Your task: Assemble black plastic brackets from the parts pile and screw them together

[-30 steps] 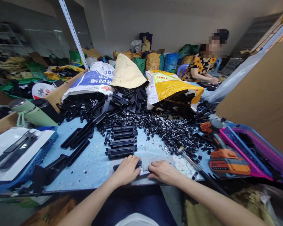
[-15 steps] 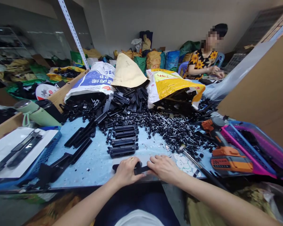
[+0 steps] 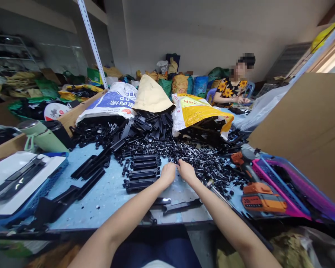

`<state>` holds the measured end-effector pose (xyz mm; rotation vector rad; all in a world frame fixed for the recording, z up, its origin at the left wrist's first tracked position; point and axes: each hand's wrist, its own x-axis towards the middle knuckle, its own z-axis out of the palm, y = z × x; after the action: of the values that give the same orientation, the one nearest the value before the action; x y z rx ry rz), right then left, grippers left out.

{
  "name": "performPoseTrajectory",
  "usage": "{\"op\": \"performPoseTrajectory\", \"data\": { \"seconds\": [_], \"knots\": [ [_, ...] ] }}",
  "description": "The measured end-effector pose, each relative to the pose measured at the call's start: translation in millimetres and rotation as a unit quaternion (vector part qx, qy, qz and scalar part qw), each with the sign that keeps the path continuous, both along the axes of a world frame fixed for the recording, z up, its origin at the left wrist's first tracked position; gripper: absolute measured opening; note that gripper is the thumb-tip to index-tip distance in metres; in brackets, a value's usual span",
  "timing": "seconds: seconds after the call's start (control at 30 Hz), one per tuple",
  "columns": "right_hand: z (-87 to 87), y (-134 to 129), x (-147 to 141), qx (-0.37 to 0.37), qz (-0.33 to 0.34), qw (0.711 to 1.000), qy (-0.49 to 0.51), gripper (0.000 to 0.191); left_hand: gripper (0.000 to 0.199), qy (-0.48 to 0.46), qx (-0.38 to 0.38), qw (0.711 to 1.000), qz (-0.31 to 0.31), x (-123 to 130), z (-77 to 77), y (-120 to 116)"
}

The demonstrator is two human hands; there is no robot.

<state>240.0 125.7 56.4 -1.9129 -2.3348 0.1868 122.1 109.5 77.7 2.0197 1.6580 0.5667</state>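
My left hand (image 3: 168,174) and my right hand (image 3: 186,171) are close together at the near edge of a heap of small black-headed screws (image 3: 195,158). The fingers of both are closed and bent toward the heap; anything between the fingertips is hidden or too small to name. Left of my left hand, several long black plastic parts (image 3: 143,174) lie stacked in a row. Below my forearms, near the table's front edge, rests a long black plastic piece (image 3: 182,206), with another black piece (image 3: 162,201) partly hidden by my left forearm.
An orange cordless drill (image 3: 264,195) lies at right beside a pink and blue basket (image 3: 281,193). A metal-tipped rod (image 3: 220,193) is near my right forearm. Open sacks (image 3: 153,95) spill black parts behind the heap. A green flask (image 3: 41,136) leans at left. Another person sits beyond.
Both hands have let go of the black plastic pieces at the front edge and moved forward to the screw heap. The camera view has tilted up slightly.
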Motion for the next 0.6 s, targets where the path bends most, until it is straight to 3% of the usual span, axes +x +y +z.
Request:
{"op": "performPoseTrajectory", "data": {
  "seconds": [0.1,0.17,0.2,0.27,0.3,0.37,0.47,0.53,0.6],
  "knots": [
    [-13.2,8,-4,-0.005,-0.002,1.000,0.026,0.021,0.013,-0.058,0.002,0.998,0.038,-47,6.2,-34],
    [-17.5,4,1,-0.009,0.008,0.999,0.050,0.021,0.017,-0.128,-0.037,0.988,0.077,-85,8.5,-62],
    [-18.2,-1,4,-0.011,0.018,0.998,0.064,0.020,0.017,-0.256,-0.103,0.953,0.125,-102,8.0,-76],
    [-16.6,-13,8,-0.014,0.044,0.995,0.093,0.018,0.019,-0.425,-0.207,0.857,0.203,-128,3.3,-99],
    [-14.7,-20,10,-0.015,0.059,0.993,0.104,0.017,0.021,-0.482,-0.245,0.809,0.232,-136,-0.5,-108],
    [-9.1,-36,10,-0.014,0.094,0.984,0.148,0.012,0.023,-0.526,-0.278,0.760,0.261,-143,-8.5,-120],
    [1.6,-58,6,-0.027,0.141,0.952,0.272,0.008,0.024,-0.532,-0.275,0.757,0.261,-144,-16.0,-125],
    [9.2,-69,3,-0.042,0.159,0.928,0.335,0.013,0.026,-0.516,-0.266,0.777,0.246,-143,-16.7,-125],
    [16.1,-77,0,-0.054,0.168,0.922,0.345,0.015,0.028,-0.489,-0.263,0.801,0.224,-144,-15.4,-123]
  ]
}}
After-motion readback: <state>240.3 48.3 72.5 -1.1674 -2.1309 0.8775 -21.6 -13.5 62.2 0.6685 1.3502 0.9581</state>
